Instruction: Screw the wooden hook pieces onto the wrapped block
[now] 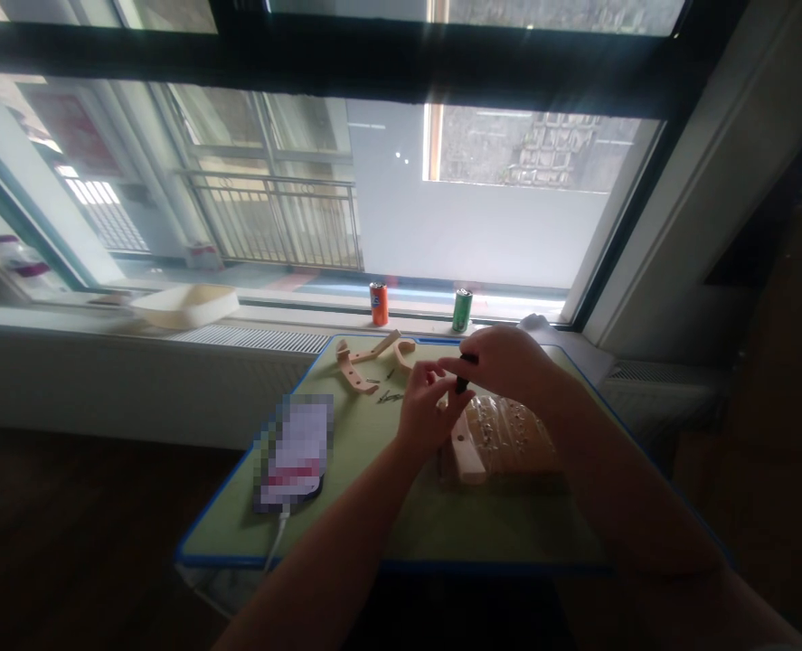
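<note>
My right hand [505, 360] is closed on a short black tool [465, 372], its fingers at the tool's upper end; the kind of tool is not clear. My left hand [426, 409] sits just left of it, with thumb and fingers pinched at the tool's lower end. What those fingers hold is hidden. Below both hands a pale wooden piece [467, 450] with a hole lies against a brown board [519, 452]. Clear plastic packaging [502, 418] with several small parts in it covers part of the board.
Curved wooden pieces [354, 372] and several small screws [391, 398] lie on the green, blue-edged table [360, 470]. At left is a phone [296, 448] with a white cable [277, 538]. An orange can [379, 305], a green can [462, 310] and a cream tray [187, 307] stand on the windowsill.
</note>
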Available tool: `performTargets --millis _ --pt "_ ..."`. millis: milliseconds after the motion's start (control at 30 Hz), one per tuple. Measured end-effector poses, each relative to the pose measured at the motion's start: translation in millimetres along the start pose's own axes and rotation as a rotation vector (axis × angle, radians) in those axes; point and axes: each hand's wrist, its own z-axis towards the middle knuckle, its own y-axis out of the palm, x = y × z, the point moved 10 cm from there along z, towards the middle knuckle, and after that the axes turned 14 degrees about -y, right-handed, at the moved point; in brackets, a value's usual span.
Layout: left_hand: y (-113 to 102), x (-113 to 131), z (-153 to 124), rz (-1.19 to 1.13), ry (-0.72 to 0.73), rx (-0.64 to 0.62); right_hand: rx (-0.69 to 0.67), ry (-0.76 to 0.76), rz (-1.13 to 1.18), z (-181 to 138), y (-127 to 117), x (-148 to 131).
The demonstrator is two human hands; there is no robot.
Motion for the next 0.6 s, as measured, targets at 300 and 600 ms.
performTargets --millis 300,600 --pt "4 5 -1 0.027 0.002 -0.067 -0.033 -0.093 0.073 1 0 -8" --pt "5 9 -2 0.061 0.057 -0.08 0.013 -0.094 0.081 0 -3 -7"
